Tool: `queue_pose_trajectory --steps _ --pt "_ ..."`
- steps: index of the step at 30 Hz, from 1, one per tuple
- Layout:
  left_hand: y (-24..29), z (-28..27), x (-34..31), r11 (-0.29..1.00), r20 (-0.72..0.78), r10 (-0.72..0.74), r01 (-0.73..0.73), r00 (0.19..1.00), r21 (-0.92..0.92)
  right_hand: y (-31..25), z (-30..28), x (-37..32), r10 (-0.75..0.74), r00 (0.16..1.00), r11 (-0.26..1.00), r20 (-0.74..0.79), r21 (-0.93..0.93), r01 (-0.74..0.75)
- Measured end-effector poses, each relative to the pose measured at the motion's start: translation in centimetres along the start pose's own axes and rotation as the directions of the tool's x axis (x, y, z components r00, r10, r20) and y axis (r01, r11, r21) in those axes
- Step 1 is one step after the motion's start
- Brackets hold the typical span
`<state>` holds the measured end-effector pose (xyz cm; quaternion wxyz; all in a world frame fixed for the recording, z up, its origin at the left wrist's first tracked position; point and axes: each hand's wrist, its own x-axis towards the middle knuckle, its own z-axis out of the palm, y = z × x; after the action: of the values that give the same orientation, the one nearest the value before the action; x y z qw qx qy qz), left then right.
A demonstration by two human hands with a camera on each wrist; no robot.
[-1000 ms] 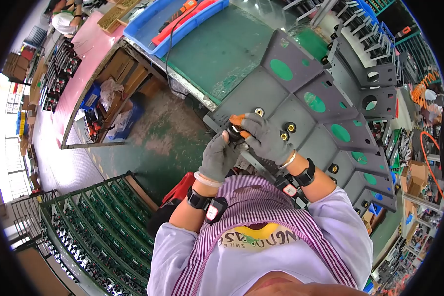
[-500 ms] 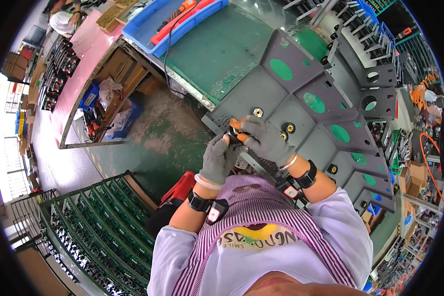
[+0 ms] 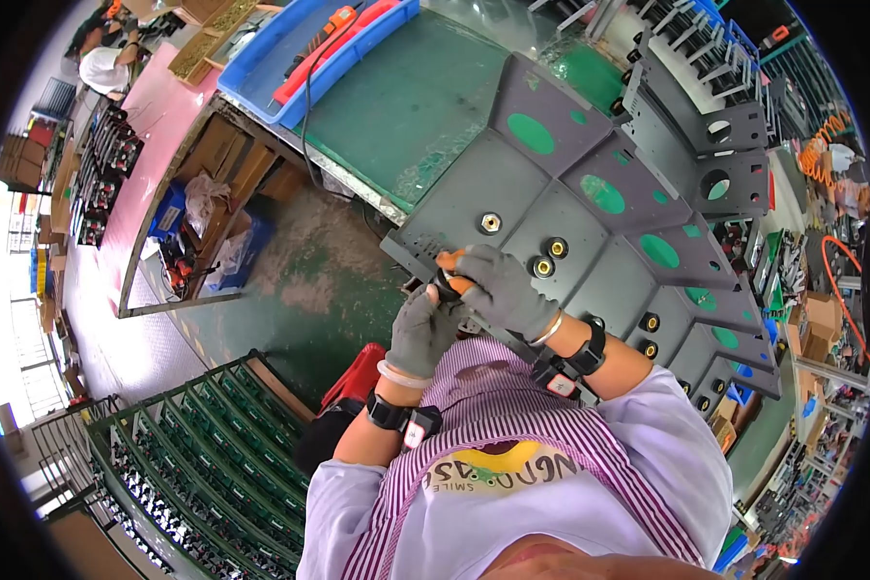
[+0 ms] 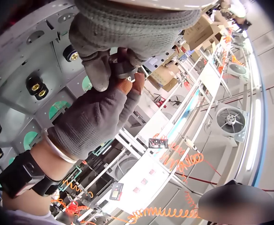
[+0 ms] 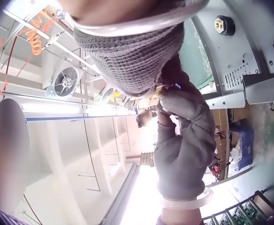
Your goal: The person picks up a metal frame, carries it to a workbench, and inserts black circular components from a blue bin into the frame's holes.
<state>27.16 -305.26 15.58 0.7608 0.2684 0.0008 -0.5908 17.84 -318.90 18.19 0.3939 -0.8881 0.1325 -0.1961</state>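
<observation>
In front of the apron, my two grey-gloved hands meet at a small dark round fitting (image 4: 123, 68), mostly covered by fingers. The left hand (image 3: 420, 333) pinches it from one side, thumb and fingers curled. From the other side the right hand (image 3: 507, 290) grips it, its bare orange-lit fingertips (image 3: 450, 259) showing past the glove. Both hands are over the near edge of a grey sheet-metal panel (image 3: 454, 198). A brass fitting with a black collar (image 3: 491, 223) stands on that panel close beyond the right hand.
More grey panels with oval holes (image 3: 604, 193) run to the right, carrying several brass-and-black fittings (image 3: 557, 247). A blue tray (image 3: 295, 106) with a red tool stands on the green-topped bench (image 3: 396, 116). A green rack (image 3: 193, 454) is at lower left; another person (image 3: 106, 68) is far left.
The head view has shifted, so the panels and bench sit farther left. Both hands stay together on the dark fitting, with small finger shifts around it.
</observation>
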Motion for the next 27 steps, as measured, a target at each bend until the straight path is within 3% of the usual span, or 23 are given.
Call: queue_pose_trajectory --steps 5,7,10,11,13,15,16,17,20,22,24,25,27 --pt "0.1 0.7 -0.2 0.994 -0.082 0.079 -0.085 0.993 -0.069 -0.9 0.8 0.0 -0.002 0.999 0.999 -0.042 0.048 0.004" --pt "0.4 0.8 -0.4 0.991 -0.104 0.125 -0.129 0.987 -0.034 -1.0 0.8 0.2 0.054 0.998 0.994 0.016 0.093 -0.055" --pt "0.9 -0.2 -0.3 0.969 -0.206 0.240 -0.220 0.949 0.112 0.2 2.4 1.2 -0.016 1.000 0.999 -0.003 0.029 0.016" --pt "1.1 -0.9 -0.2 0.952 -0.247 0.290 -0.251 0.925 0.177 0.9 3.0 1.7 0.124 0.992 0.968 -0.031 0.221 -0.114" --pt "1.6 -3.6 0.3 0.913 -0.373 0.391 -0.304 0.841 0.272 2.7 4.5 3.0 0.394 0.919 0.752 -0.004 0.577 -0.320" --pt "2.4 -5.7 1.2 0.901 -0.514 0.415 -0.260 0.751 0.348 6.1 6.4 4.2 0.563 0.779 0.382 0.277 0.748 -0.543" --pt "2.5 -6.5 1.8 0.902 -0.526 0.402 -0.226 0.750 0.368 6.8 6.7 4.9 0.589 0.687 0.164 0.425 0.770 -0.617" --pt "2.5 -7.4 2.4 0.902 -0.539 0.389 -0.192 0.747 0.386 7.0 7.1 5.4 0.613 0.661 0.210 0.433 0.718 -0.664" --pt "2.3 -8.7 4.3 0.891 -0.529 0.382 -0.149 0.758 0.429 6.9 8.6 6.2 0.612 0.650 0.177 0.450 0.724 -0.667" --pt "2.3 -6.9 5.1 0.888 -0.567 0.376 -0.108 0.733 0.448 6.0 9.1 6.3 0.624 0.655 0.188 0.426 0.732 -0.655" --pt "2.2 -8.6 5.5 0.534 -0.265 0.503 -0.055 0.823 0.844 6.5 10.2 6.0 0.605 0.681 0.234 0.412 0.726 -0.647" --pt "2.4 -8.0 5.2 0.196 -0.136 0.531 0.034 0.836 0.980 6.5 10.3 5.9 0.609 0.681 0.266 0.406 0.704 -0.658" --pt "2.7 -8.4 5.4 -0.192 0.030 0.488 0.074 0.872 0.979 6.4 10.5 5.9 0.615 0.685 0.331 0.390 0.661 -0.674"
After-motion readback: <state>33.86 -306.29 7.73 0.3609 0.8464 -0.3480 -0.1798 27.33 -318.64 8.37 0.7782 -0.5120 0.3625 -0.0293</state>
